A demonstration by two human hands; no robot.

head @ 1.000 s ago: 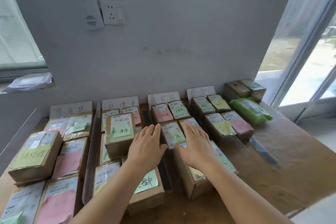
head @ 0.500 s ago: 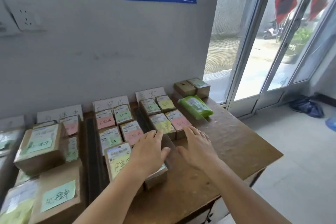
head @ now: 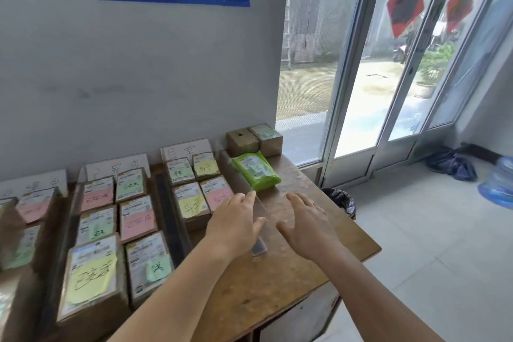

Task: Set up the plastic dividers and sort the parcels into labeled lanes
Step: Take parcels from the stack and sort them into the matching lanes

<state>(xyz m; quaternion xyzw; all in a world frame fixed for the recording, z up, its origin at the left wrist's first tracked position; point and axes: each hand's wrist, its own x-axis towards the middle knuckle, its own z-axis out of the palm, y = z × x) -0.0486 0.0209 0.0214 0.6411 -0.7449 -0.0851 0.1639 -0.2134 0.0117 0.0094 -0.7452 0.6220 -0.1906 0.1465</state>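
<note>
Cardboard parcels with pink, yellow and green notes lie in lanes on the wooden table (head: 280,280). White label cards (head: 186,149) lean against the wall behind the lanes. A clear plastic divider (head: 241,183) stands on edge to the right of the rightmost lane of parcels (head: 191,204). My left hand (head: 234,226) rests over the divider's near part, fingers apart. My right hand (head: 308,226) hovers flat just right of it, holding nothing. A green bagged parcel (head: 256,172) lies beyond my hands, right of the divider.
Two small brown boxes (head: 255,139) stand at the table's far right corner by the window. A dark divider strip (head: 169,214) separates two lanes. The table's right edge drops to a tiled floor with a dark bin (head: 342,201) and a water jug (head: 498,183).
The view has swung right along the table. Both hands have moved from the middle lane's parcels to the clear divider at the right end.
</note>
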